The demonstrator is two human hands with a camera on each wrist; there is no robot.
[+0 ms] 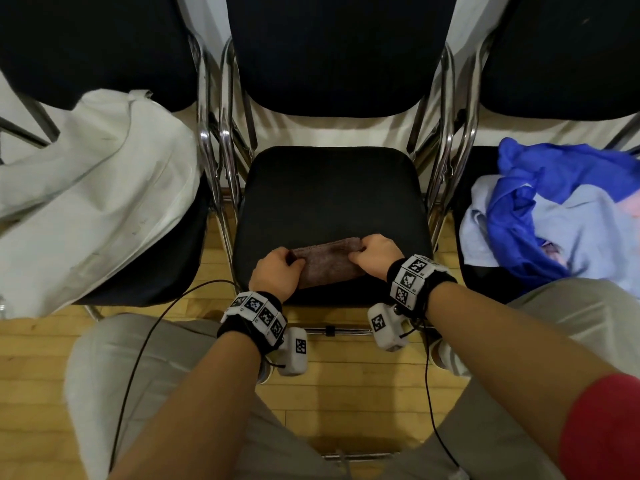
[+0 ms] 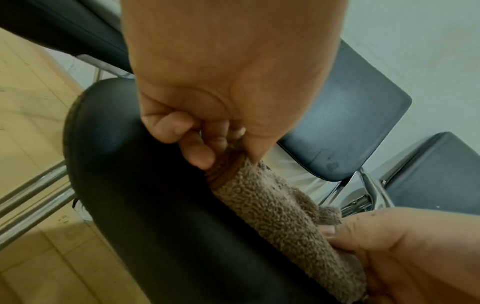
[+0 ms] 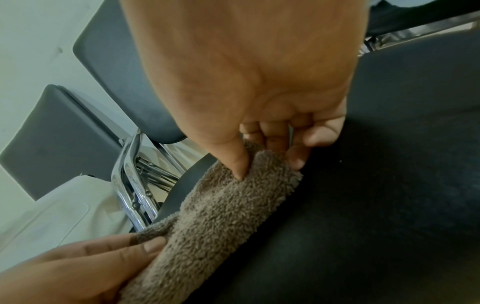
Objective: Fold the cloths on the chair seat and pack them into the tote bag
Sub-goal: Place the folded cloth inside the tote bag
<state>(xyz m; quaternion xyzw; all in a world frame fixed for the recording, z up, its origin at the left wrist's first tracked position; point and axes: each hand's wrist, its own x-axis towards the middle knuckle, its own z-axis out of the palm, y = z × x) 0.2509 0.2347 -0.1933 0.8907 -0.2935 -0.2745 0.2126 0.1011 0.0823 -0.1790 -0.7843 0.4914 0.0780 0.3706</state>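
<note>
The brown cloth (image 1: 325, 263) is a fuzzy, looped terry pile with a stitched hem. The chair seat (image 1: 329, 188) is matt black upholstery, its frame (image 1: 225, 140) glossy chromed metal tube. The tote bag (image 1: 104, 188) is plain off-white woven cloth, creased. The floor (image 1: 41, 358) is pale wood boards.

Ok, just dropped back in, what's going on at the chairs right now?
A person is folding a brown fuzzy terry cloth on the front of the middle black padded chair seat. The left hand pinches its left end and the right hand pinches its right end; the cloth is already a narrow strip. The cream canvas tote bag lies on the left chair, and a heap of blue and pale blue cloths waits on the right chair.
</note>
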